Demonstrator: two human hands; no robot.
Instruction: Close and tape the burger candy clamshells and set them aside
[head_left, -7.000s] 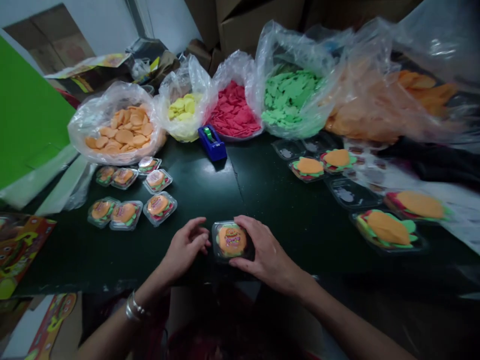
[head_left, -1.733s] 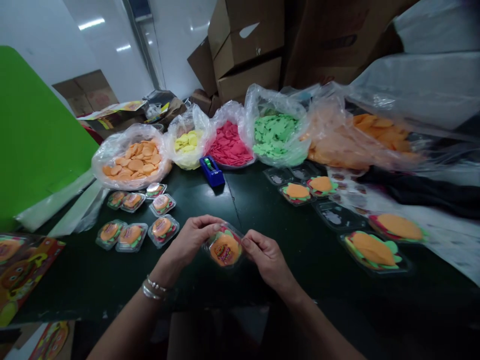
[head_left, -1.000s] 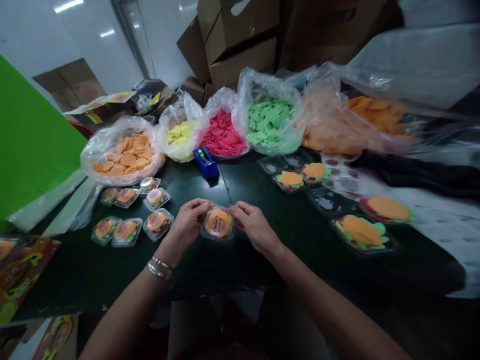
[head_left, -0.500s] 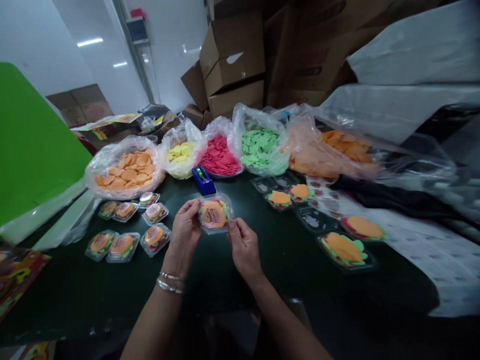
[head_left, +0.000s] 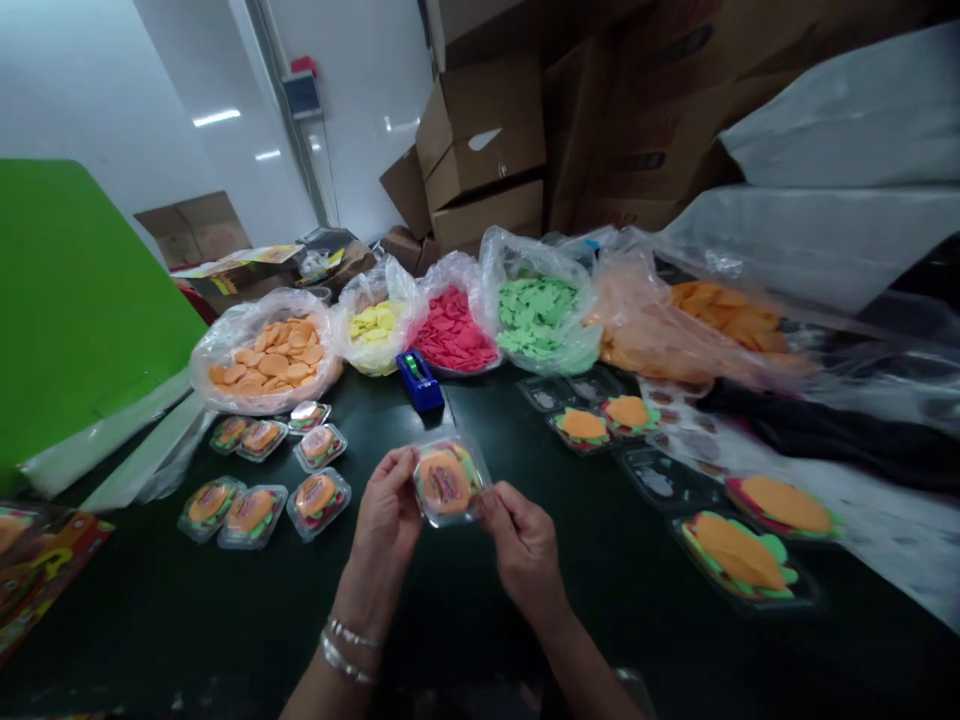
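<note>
Between my two hands is a clear plastic box [head_left: 448,482] with a toy burger in it; a printed label shows on top. My left hand [head_left: 390,520] pinches its left edge, and my right hand [head_left: 523,545] pinches its lower right corner. Just beyond the box stands a blue tape dispenser [head_left: 420,382]. To the left sit several closed burger boxes [head_left: 253,514] in loose groups. On the right lie open clear boxes [head_left: 660,478] with orange, green and red burger pieces [head_left: 739,552] in their halves.
Along the back stand plastic bags of orange discs [head_left: 274,355], yellow pieces [head_left: 373,322], red pieces [head_left: 456,330] and green pieces [head_left: 538,312]. A printed sheet [head_left: 892,560] and black cloth [head_left: 810,425] lie at right. Cardboard boxes [head_left: 487,130] rise behind; a green panel [head_left: 67,320] stands left.
The view has shifted, so the scene sits lower in the picture. Both hands still hold the burger box, which now appears slightly tilted and nearer to me.
</note>
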